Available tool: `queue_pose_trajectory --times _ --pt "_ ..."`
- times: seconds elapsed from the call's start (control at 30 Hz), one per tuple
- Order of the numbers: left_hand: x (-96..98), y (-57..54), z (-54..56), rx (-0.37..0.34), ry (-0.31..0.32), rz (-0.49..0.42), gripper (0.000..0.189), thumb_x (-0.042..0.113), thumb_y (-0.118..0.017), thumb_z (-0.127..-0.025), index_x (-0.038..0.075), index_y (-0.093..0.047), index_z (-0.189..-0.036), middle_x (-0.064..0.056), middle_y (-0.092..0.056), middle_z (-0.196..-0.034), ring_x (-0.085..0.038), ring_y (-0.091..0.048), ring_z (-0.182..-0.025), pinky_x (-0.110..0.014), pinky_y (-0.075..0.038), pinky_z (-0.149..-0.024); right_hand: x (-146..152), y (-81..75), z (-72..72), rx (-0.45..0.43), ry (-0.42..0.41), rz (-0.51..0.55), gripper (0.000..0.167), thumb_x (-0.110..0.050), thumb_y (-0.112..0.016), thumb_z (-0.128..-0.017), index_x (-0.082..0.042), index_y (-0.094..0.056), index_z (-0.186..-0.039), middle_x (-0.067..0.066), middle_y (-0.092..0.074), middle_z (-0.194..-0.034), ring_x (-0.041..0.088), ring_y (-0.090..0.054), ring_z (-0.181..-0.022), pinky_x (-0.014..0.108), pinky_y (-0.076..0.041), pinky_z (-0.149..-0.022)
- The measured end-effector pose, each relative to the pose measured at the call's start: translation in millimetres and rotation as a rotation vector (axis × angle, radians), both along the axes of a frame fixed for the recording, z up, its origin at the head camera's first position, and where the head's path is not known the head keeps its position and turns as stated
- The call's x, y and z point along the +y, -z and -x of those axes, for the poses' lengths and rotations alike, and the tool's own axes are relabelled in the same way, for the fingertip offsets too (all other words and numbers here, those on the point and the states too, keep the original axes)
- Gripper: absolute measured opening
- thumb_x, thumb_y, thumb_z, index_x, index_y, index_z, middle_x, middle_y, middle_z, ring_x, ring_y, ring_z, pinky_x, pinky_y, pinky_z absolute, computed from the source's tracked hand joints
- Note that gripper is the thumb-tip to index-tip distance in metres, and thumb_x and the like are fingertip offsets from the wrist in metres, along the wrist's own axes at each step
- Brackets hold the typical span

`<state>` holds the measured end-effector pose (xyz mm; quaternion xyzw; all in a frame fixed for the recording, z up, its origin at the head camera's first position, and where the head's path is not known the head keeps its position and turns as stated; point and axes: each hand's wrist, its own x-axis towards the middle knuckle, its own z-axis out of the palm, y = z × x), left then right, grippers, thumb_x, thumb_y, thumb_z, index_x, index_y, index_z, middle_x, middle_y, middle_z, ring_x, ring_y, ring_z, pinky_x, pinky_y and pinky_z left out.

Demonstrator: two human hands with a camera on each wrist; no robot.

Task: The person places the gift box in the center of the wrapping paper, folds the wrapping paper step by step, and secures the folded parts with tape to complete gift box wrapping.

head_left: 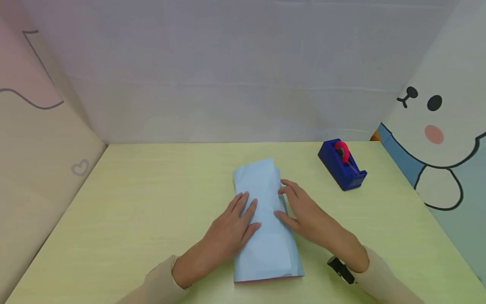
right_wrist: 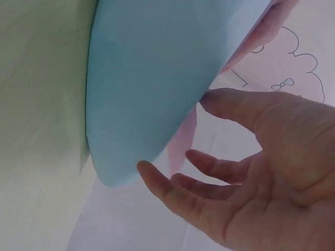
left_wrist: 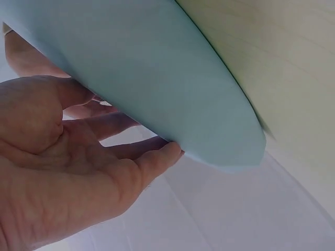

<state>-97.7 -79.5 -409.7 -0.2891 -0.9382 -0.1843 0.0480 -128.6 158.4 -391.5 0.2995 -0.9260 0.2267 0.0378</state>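
Note:
A folded light-blue paper packet (head_left: pixel 262 249), tall and narrow, lies on the table with a thin pinkish edge showing at its near end. My left hand (head_left: pixel 231 226) rests on its left part, fingers spread and fairly straight; the left wrist view shows those fingertips touching the blue paper (left_wrist: pixel 167 89). At the packet's right edge is my right hand (head_left: pixel 305 211), its fingers loosely bent and apart. In the right wrist view the thumb touches the blue paper (right_wrist: pixel 146 78), while the other fingers stand beside it. What lies inside the packet is hidden.
A blue tape dispenser (head_left: pixel 343 166) with a red-cored roll stands at the back right of the pale yellow-green table (head_left: pixel 152 190). A plain white wall (head_left: pixel 243 76) rises behind. Printed panels flank both sides, the right one showing a cartoon face (head_left: pixel 436 122).

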Motion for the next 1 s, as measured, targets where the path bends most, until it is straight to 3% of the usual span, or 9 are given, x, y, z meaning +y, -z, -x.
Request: queue_pose_trajectory --times 0.07,0.13,0.23,0.37,0.5,0.6,0.7,1.0 --pt "0.6 0.4 -0.9 0.016 -0.008 -0.005 0.052 0.029 -0.058 -0.106 -0.003 -0.053 -0.146 -0.029 -0.043 -0.152 -0.043 -0.037 -0.144 -0.047 -0.052 -0.101 1.2 -2.5 -2.7 -0.01 0.028 -0.012 0.052 -0.019 -0.074 -0.097 0.001 -0.05 -0.138 0.025 -0.051 -0.143 0.037 -0.06 -0.123 0.049 -0.054 -0.098" --pt "1.8 1.6 -1.7 0.037 -0.022 -0.013 0.051 0.029 -0.06 -0.105 -0.002 -0.055 -0.145 -0.031 -0.042 -0.15 -0.045 -0.04 -0.14 -0.047 -0.057 -0.092 2.1 -5.3 -5.6 -0.04 0.039 -0.026 0.055 -0.02 -0.072 -0.099 -0.002 -0.048 -0.145 0.021 -0.059 -0.133 0.031 -0.065 -0.109 0.046 -0.058 -0.091" --pt "4.0 2.3 -4.0 0.071 -0.068 -0.016 0.049 0.031 -0.063 -0.103 0.001 -0.058 -0.142 -0.034 -0.043 -0.144 -0.046 -0.045 -0.13 -0.046 -0.062 -0.074 2.6 -8.5 -7.7 -0.099 0.02 -0.055 0.049 -0.019 -0.066 -0.102 -0.005 -0.052 -0.146 0.012 -0.068 -0.112 0.02 -0.067 -0.089 0.039 -0.059 -0.079" --pt "6.8 1.5 -8.0 0.09 -0.139 -0.015 0.051 0.033 -0.067 -0.101 -0.001 -0.06 -0.139 -0.037 -0.048 -0.137 -0.045 -0.054 -0.118 -0.045 -0.061 -0.064 1.3 -12.3 -8.4 -0.139 -0.006 -0.117 0.041 -0.019 -0.063 -0.103 -0.005 -0.059 -0.142 0.003 -0.07 -0.093 0.011 -0.062 -0.078 0.035 -0.058 -0.075" --pt "8.5 -0.8 -10.8 0.097 -0.177 0.013 0.055 0.035 -0.068 -0.1 -0.006 -0.06 -0.136 -0.036 -0.055 -0.133 -0.043 -0.061 -0.109 -0.044 -0.06 -0.064 0.4 -15.2 -12.0 -0.171 -0.008 -0.124 0.043 -0.02 -0.064 -0.103 -0.002 -0.059 -0.142 0.016 -0.071 -0.116 0.022 -0.071 -0.093 0.041 -0.059 -0.084" --pt "8.4 -2.1 -11.8 0.113 -0.188 0.037 0.057 0.037 -0.068 -0.1 -0.007 -0.061 -0.135 -0.034 -0.057 -0.133 -0.04 -0.065 -0.104 -0.043 -0.06 -0.063 -0.3 -16.7 -15.3 -0.187 -0.016 -0.117 0.046 -0.021 -0.064 -0.103 0.001 -0.056 -0.143 0.03 -0.058 -0.138 0.038 -0.069 -0.112 0.048 -0.057 -0.09" --pt "8.0 -2.1 -11.6 0.132 -0.182 0.035 0.057 0.037 -0.069 -0.099 -0.007 -0.061 -0.134 -0.034 -0.056 -0.133 -0.038 -0.068 -0.1 -0.043 -0.06 -0.062 -0.8 -17.4 -17.3 -0.183 -0.029 -0.118 0.048 -0.021 -0.064 -0.103 0.003 -0.055 -0.144 0.035 -0.053 -0.141 0.046 -0.065 -0.117 0.05 -0.057 -0.09" --pt "6.0 1.5 -5.5 0.172 -0.131 0.028 0.054 0.031 -0.07 -0.099 -0.011 -0.06 -0.132 -0.037 -0.055 -0.133 -0.039 -0.068 -0.095 -0.043 -0.061 -0.066 -3.8 -14.5 -17.4 -0.157 -0.015 -0.119 0.05 -0.021 -0.064 -0.103 0.007 -0.053 -0.143 0.037 -0.048 -0.145 0.048 -0.062 -0.121 0.05 -0.056 -0.091"
